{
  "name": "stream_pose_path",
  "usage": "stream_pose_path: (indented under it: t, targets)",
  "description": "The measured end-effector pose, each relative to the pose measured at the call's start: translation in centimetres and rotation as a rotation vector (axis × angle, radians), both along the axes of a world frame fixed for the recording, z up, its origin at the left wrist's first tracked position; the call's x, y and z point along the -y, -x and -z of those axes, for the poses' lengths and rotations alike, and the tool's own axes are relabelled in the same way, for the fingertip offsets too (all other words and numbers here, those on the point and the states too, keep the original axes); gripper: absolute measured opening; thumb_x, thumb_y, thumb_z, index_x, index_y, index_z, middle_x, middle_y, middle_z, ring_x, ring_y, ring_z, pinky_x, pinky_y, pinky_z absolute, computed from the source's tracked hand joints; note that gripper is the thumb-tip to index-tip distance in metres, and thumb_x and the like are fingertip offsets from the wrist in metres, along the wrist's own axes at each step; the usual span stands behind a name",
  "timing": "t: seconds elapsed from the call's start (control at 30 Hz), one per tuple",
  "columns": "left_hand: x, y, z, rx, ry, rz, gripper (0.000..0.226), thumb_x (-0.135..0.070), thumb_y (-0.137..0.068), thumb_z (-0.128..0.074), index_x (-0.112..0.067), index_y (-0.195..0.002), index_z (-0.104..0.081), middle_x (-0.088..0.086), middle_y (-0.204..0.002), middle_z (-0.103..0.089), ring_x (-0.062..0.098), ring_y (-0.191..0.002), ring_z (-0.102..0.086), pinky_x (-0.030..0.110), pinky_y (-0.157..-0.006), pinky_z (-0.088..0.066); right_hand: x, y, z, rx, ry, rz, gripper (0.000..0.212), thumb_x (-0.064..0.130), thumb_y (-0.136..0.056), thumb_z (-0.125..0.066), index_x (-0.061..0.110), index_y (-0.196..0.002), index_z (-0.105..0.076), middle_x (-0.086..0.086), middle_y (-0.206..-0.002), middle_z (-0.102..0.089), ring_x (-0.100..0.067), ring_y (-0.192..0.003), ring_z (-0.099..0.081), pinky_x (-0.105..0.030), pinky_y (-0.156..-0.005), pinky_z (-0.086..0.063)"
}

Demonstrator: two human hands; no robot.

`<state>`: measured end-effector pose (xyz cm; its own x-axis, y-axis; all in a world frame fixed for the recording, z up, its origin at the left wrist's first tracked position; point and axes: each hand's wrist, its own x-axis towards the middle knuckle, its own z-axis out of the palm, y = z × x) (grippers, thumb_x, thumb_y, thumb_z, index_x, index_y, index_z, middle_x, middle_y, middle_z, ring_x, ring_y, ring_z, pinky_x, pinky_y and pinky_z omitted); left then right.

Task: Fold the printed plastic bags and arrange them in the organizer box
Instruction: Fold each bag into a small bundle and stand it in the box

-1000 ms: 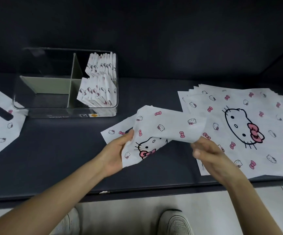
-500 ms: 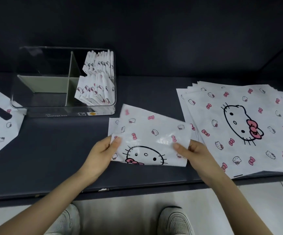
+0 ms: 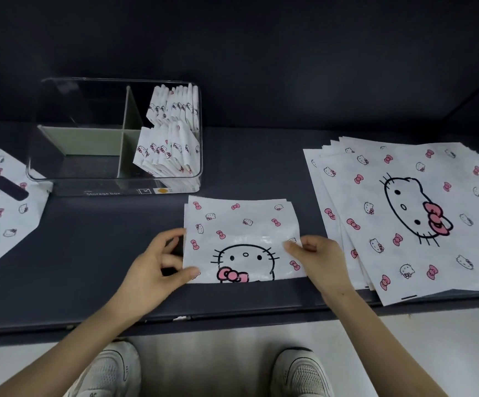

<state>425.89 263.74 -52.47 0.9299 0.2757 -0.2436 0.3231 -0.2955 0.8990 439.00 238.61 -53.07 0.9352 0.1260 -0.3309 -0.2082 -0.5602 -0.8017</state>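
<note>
Far left, one loose bag (image 3: pixel 0 213) lies flat on the dark counter (image 3: pixel 103 253), handle slot up, with a corner right up against the organizer box (image 3: pixel 103 188). In the box, both left compartments look empty to me. The two right ones are packed with folded bags (image 3: pixel 172 150) standing on edge. So I'd say the job is maybe halfway done, box-wise.

In the middle, the left hand (image 3: pixel 155 267) is pinching the left edge of the bag being folded (image 3: pixel 241 239), thumb on top at the near corner. That bag is folded down once into a wide strip and lies flat just in front of the box. The right hand (image 3: pixel 318 259) is pinching its right edge. It probably needs a couple more folds to match the ones in the box.

On the right there's a fanned stack of unfolded bags (image 3: pixel 404 219), so plenty left to do.

As for room, there's open counter left of the hands and a clear lane up to the box. The strip's near edge sits close to the counter's front lip, and the stack's near corner seems to hang over it.
</note>
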Motion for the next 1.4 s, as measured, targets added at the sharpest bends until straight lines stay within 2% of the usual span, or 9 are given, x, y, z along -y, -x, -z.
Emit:
stream_pose_path:
  t: [0.13,0.3,0.53,0.87,0.93,0.97,1.03,1.13,1.4]
  targets:
    - [-0.4,-0.9,0.0,0.259,-0.535,-0.009,0.042,-0.037,-0.08,-0.063,-0.025,-0.119,-0.055,-0.008,-0.071,-0.056,0.003,-0.076,-0.054,0.02,-0.074,-0.045,-0.2,-0.1,-0.1,-0.002,0.039,-0.009,0.041,0.026,-0.08,-0.069,-0.011,-0.076,-0.051,-0.008,-0.062,-0.045,-0.016,-0.062,-0.038,-0.029,-0.062,-0.03]
    - [1.5,-2.5,0.9,0.491,-0.875,0.306,0.04,-0.038,-0.093,-0.048,-0.014,-0.116,-0.07,0.011,-0.125,-0.061,0.028,-0.119,-0.053,0.046,-0.11,-0.031,-0.4,-0.1,-0.2,0.021,0.079,-0.023,0.043,0.03,-0.08,-0.07,-0.01,-0.077,-0.054,-0.021,-0.064,-0.05,-0.015,-0.059,-0.041,-0.029,-0.062,-0.032]
    - [3.6,-2.9,2.5,0.227,-1.015,0.522,0.059,-0.047,-0.102,-0.012,-0.021,-0.139,-0.051,0.012,-0.149,-0.039,0.035,-0.14,-0.032,0.047,-0.11,-0.02,-0.8,-0.1,-0.8,0.032,0.117,-0.043,0.047,0.029,-0.079,-0.069,-0.003,-0.062,-0.04,-0.006,-0.057,-0.032,-0.016,-0.058,-0.028,-0.031,-0.061,-0.023]
    - [3.8,-2.3,3.3,0.158,-1.062,0.508,0.059,-0.06,-0.098,-0.014,-0.031,-0.145,-0.036,0.006,-0.155,-0.031,0.029,-0.144,-0.023,0.056,-0.11,-0.017,-1.1,-0.4,-1.2,0.011,0.174,-0.04,0.044,0.025,-0.081,-0.067,0.014,-0.055,-0.034,0.0,-0.05,-0.033,-0.018,-0.056,-0.029,-0.027,-0.055,-0.023]
    - [3.9,-2.3,3.3,0.143,-1.065,0.51,0.063,-0.063,-0.096,-0.012,-0.032,-0.145,-0.036,0.005,-0.155,-0.03,0.029,-0.145,-0.022,0.056,-0.11,-0.016,-1.8,0.2,-1.5,0.139,0.29,-0.037,0.03,0.026,-0.083,-0.064,0.017,-0.062,-0.045,0.008,-0.047,-0.046,-0.016,-0.052,-0.041,-0.026,-0.051,-0.028]
    - [3.9,-2.3,3.2,0.137,-1.067,0.511,0.064,-0.064,-0.096,-0.011,-0.032,-0.145,-0.038,0.005,-0.155,-0.03,0.029,-0.145,-0.022,0.056,-0.11,-0.016,-2.0,0.8,-1.7,0.283,0.407,-0.042,0.014,0.03,-0.082,-0.063,0.019,-0.077,-0.056,0.008,-0.059,-0.058,-0.018,-0.06,-0.051,-0.026,-0.053,-0.034]
    - [4.0,-2.4,3.1,0.132,-1.062,0.505,0.066,-0.065,-0.095,-0.01,-0.033,-0.144,-0.039,0.004,-0.155,-0.03,0.028,-0.145,-0.021,0.056,-0.11,-0.015,-2.4,2.5,-1.7,0.616,0.6,-0.109,0.044,0.044,-0.078,-0.059,0.017,-0.111,-0.061,-0.003,-0.093,-0.065,-0.027,-0.083,-0.06,-0.033,-0.067,-0.044]
    - [4.1,-2.4,3.1,0.132,-1.05,0.498,0.066,-0.066,-0.095,-0.01,-0.034,-0.144,-0.04,0.004,-0.155,-0.03,0.027,-0.145,-0.021,0.056,-0.11,-0.015,-2.8,4.8,-0.2,0.747,0.655,-0.314,0.067,0.057,-0.078,-0.052,0.018,-0.132,-0.052,-0.015,-0.129,-0.055,-0.036,-0.117,-0.052,-0.051,-0.1,-0.037]
    - [4.0,-2.3,3.0,0.118,-1.048,0.499,0.065,-0.066,-0.095,-0.01,-0.033,-0.144,-0.037,0.005,-0.155,-0.03,0.027,-0.145,-0.02,0.056,-0.11,-0.014,3.0,3.2,0.7,0.703,0.74,-0.308,0.057,0.061,-0.086,-0.041,0.027,-0.13,-0.055,-0.018,-0.135,-0.053,-0.041,-0.121,-0.051,-0.062,-0.102,-0.03]
